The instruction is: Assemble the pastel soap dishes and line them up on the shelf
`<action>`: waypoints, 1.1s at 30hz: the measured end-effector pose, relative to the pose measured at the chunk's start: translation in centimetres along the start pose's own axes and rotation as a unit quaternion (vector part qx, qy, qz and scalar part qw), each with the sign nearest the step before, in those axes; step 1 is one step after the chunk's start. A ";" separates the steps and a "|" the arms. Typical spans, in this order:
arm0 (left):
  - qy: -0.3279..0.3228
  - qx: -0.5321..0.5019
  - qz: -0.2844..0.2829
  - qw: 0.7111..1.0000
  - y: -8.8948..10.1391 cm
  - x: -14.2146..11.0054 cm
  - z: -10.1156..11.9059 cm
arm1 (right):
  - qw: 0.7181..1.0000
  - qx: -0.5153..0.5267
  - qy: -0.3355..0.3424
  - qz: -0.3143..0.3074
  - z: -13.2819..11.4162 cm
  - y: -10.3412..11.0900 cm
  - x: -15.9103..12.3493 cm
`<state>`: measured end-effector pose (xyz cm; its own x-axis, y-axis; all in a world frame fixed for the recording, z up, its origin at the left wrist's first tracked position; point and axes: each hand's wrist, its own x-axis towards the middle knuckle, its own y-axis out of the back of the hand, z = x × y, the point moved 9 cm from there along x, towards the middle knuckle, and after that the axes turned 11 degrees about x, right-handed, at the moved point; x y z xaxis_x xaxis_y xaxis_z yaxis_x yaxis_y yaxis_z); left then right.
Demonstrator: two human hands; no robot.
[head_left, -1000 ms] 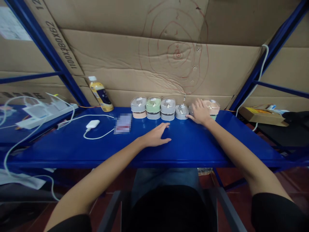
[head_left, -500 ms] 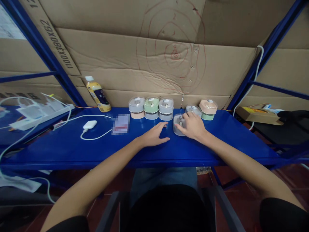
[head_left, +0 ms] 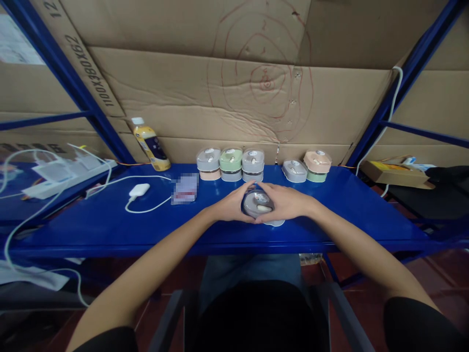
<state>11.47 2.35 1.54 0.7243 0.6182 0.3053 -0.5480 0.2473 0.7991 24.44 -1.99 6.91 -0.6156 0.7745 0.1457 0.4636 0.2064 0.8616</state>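
A grey lidded container (head_left: 255,198) with a clear-looking top and a small pale tab is at the front middle of the table. My left hand (head_left: 230,205) curves round its left side. On the other side my right hand (head_left: 289,201) grips it, and the fingertips of both hands meet or nearly meet at its back and front. The hands hide its sides; a pale rim shows below my right hand. Behind stand two-tier stacks: grey over pink (head_left: 208,159), green over grey (head_left: 231,159) and grey over grey (head_left: 253,160).
Back right are a single grey container (head_left: 295,171) and a pink-over-green stack (head_left: 317,161). Left on the blue table (head_left: 220,237) are a yellow drink bottle (head_left: 151,145), a white charger (head_left: 139,190) with cable and a blurred flat item (head_left: 185,188). Cardboard (head_left: 164,88) closes the back.
The grey container has moved left and nearer to me in my right hand. My left hand, apart from it before, has come to its left side and closed round it.
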 end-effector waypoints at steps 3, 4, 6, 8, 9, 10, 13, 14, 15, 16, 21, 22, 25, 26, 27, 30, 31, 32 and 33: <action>0.002 -0.012 -0.005 1.000 -0.4 0.1 0.1 | 1.000 0.001 0.016 -0.009 0.4 -0.5 0.0; 0.010 -0.005 -0.005 1.000 -0.5 0.0 0.1 | 0.999 0.015 0.036 0.000 0.7 -0.1 0.0; 0.021 0.021 0.003 1.000 -0.3 0.0 0.0 | 0.995 0.060 0.071 0.031 1.8 1.4 -0.1; 0.017 0.056 0.013 0.998 -0.1 -0.1 0.3 | 0.990 0.103 0.060 0.074 4.4 3.4 -0.5; 0.009 0.073 0.017 0.997 0.0 -0.2 0.5 | 0.988 0.115 0.037 0.100 6.0 4.5 -0.7; 0.000 0.088 0.018 0.996 0.1 -0.2 0.8 | 0.985 0.121 0.011 0.121 7.7 5.3 -1.0; -0.017 0.104 0.018 0.994 0.2 -0.3 1.3 | 0.975 0.136 -0.044 0.170 11.6 6.6 -1.9; -0.018 0.102 0.018 0.994 0.2 -0.3 1.3 | 0.973 0.137 -0.055 0.177 12.4 6.6 -2.0; -0.017 0.100 0.019 0.995 0.2 -0.3 1.4 | 0.972 0.135 -0.061 0.180 12.8 6.4 -2.1; -0.015 0.099 0.019 0.995 0.3 -0.3 1.3 | 0.973 0.131 -0.065 0.179 13.1 6.2 -2.1; -0.004 0.101 0.010 0.995 0.0 -0.3 0.9 | 0.977 0.116 -0.059 0.170 12.4 5.0 -1.7; -0.003 0.102 0.012 0.995 0.1 -0.3 0.8 | 0.977 0.114 -0.058 0.170 12.3 4.9 -1.6; -0.001 0.111 0.029 0.993 0.8 -0.2 0.6 | 0.977 0.115 -0.051 0.173 12.1 4.9 -1.7; 0.003 0.118 0.039 0.992 1.3 -0.2 0.5 | 0.976 0.117 -0.050 0.177 12.2 5.1 -1.7; 0.013 0.126 0.052 0.991 1.8 -0.2 0.2 | 0.975 0.120 -0.049 0.182 12.3 5.2 -1.8; 0.061 0.156 0.091 0.982 3.7 -0.3 -1.3 | 0.971 0.131 -0.051 0.196 12.5 5.6 -2.0; 0.074 0.164 0.099 0.979 4.2 -0.4 -1.8 | 0.970 0.135 -0.051 0.197 12.6 5.6 -2.0; 0.084 0.170 0.103 0.976 4.5 -0.5 -2.3 | 0.969 0.138 -0.051 0.197 12.7 5.7 -2.0; 0.091 0.175 0.103 0.975 4.7 -0.6 -2.8 | 0.969 0.140 -0.053 0.198 12.7 5.7 -2.0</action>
<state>7.33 5.24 3.70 0.5104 0.7576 0.4069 -0.4743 -0.1467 0.8681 36.44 5.19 5.36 -0.2923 0.8796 0.3753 0.8139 0.0227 0.5806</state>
